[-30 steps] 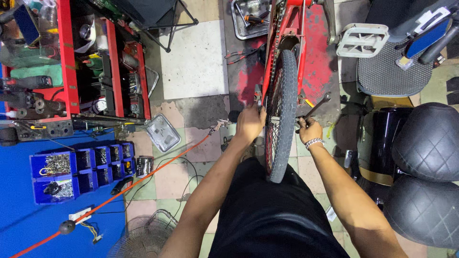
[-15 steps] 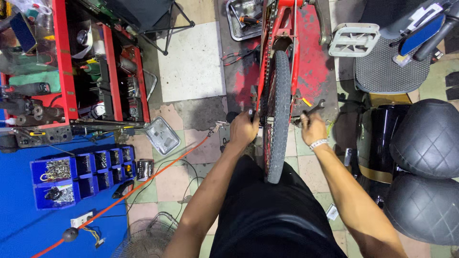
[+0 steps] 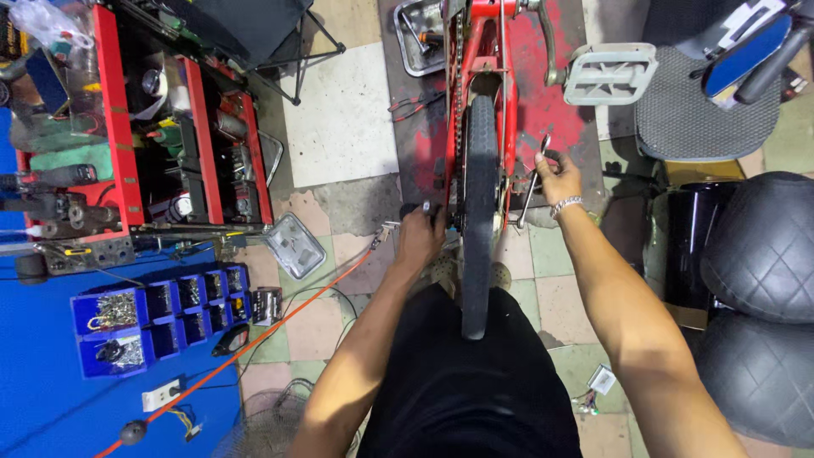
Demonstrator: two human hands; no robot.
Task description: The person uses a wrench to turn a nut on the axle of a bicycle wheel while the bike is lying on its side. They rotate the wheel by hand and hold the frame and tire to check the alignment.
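While gripping a dark-handled tool [image 3: 405, 214] just left of the black tyre [image 3: 480, 212] at frame centre, left hand [image 3: 421, 237] clenched near the wheel hub. Right hand [image 3: 557, 176] closed on a slim metal wrench [image 3: 534, 180], right of the red bicycle frame [image 3: 483, 51], wristband showing. Pedal [image 3: 610, 73] upper right, close above that hand. Dark padded seats [image 3: 763, 246] crowding the right edge. Red tool cabinet [image 3: 127, 127] upper left, well apart from the wheel. Blue parts bins [image 3: 153, 318] lower left. Orange cord [image 3: 280, 326] crossing tiled floor [image 3: 339, 127] between; bare tiles upper centre.
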